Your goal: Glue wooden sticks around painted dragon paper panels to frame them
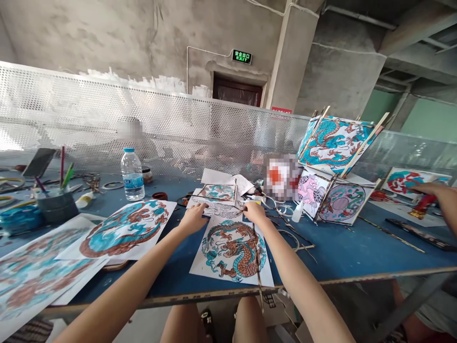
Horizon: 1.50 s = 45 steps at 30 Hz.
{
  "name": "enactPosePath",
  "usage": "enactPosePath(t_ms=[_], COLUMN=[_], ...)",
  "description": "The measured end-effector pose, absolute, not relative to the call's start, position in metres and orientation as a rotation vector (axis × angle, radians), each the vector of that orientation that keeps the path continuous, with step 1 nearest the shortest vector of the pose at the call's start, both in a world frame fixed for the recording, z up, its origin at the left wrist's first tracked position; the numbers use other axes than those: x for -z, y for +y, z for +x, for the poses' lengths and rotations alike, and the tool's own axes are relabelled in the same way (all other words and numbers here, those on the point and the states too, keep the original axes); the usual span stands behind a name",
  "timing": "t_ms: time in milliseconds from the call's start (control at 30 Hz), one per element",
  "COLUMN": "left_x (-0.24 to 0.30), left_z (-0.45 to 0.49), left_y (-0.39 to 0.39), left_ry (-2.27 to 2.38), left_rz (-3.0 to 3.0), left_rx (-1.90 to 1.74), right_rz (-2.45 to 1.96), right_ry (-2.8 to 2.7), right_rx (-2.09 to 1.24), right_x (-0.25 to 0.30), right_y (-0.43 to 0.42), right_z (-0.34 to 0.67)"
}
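My left hand (194,216) rests on a black-and-white dragon sheet (218,209), fingers curled down on its left end. My right hand (254,213) pinches a thin wooden stick (257,267) at that sheet's right end; the stick runs toward me across a coloured dragon drawing (233,250) lying just below both hands. A small framed dragon panel (217,192) lies just beyond the hands. A glue bottle (297,211) stands to the right of my right hand.
A water bottle (132,174) and a cup of pens (57,202) stand at left, beside larger dragon drawings (124,228). Two stacked paper lanterns (335,162) sit at right. Another person's arm (444,202) reaches in at far right. A perforated white screen (89,119) backs the blue table (339,252).
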<state>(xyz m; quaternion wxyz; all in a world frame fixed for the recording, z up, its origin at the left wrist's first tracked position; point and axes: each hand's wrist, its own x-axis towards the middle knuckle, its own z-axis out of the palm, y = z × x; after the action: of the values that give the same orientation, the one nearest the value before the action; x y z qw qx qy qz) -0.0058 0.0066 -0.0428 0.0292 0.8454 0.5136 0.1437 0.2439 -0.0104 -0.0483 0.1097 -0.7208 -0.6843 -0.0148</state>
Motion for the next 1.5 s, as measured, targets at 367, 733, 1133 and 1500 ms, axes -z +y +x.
enactPosePath(t_ms=[367, 733, 1133, 1500], left_x=[0.041, 0.043, 0.027, 0.021], left_z=[-0.008, -0.008, -0.002, -0.009], left_y=[0.006, 0.006, 0.001, 0.003], left_ry=[1.609, 1.608, 0.698, 0.848], left_rz=[2.593, 2.577, 1.673, 1.389], left_rx=[-0.408, -0.438, -0.883, -0.833], right_rz=[-2.379, -1.694, -0.891, -0.928], right_ry=[-1.683, -1.323, -1.577, -1.793], right_rx=[0.085, 0.078, -1.322, -1.289], right_x=[0.018, 0.013, 0.024, 0.039], right_y=[-0.031, -0.031, -0.038, -0.034], right_z=[0.286, 0.294, 0.220, 0.201])
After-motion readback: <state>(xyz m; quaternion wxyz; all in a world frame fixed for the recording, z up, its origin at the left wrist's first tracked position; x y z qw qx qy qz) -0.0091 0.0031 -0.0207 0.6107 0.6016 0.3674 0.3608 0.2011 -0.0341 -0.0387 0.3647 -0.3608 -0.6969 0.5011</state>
